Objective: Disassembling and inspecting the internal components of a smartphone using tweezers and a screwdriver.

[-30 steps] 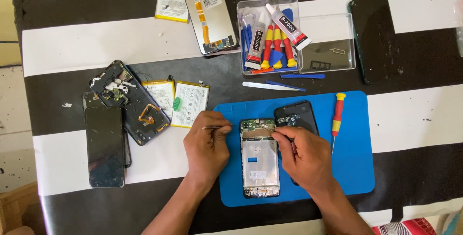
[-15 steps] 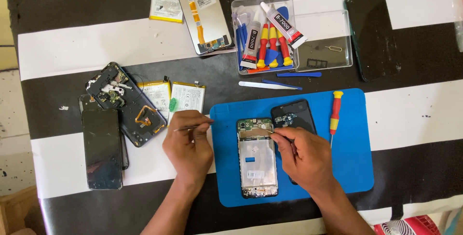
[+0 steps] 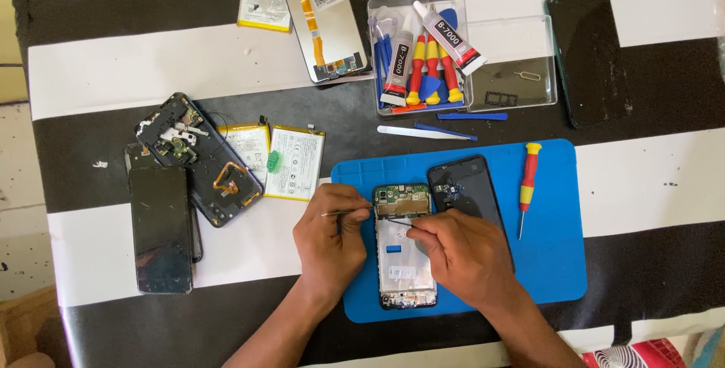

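An opened phone frame (image 3: 405, 262) with a green circuit board at its top lies on a blue work mat (image 3: 555, 262). My left hand (image 3: 328, 243) grips thin metal tweezers (image 3: 349, 212) whose tip points right at the board's left edge. Just below the board, my right hand (image 3: 461, 255) pinches a slim tool that I cannot make out clearly. A black back cover (image 3: 462, 185) lies beside the frame, partly under my right hand.
A red and yellow screwdriver (image 3: 528, 187) lies on the mat's right side. A clear box (image 3: 423, 51) holds glue tubes and tools. Loose batteries (image 3: 291, 160), a dismantled phone (image 3: 200, 157), dark phones (image 3: 160, 228) and a screen panel (image 3: 321, 17) lie left and above.
My left hand has moved right from beside the mat's edge back to the phone frame, bringing the tweezers to the board. The right hand stays at the frame.
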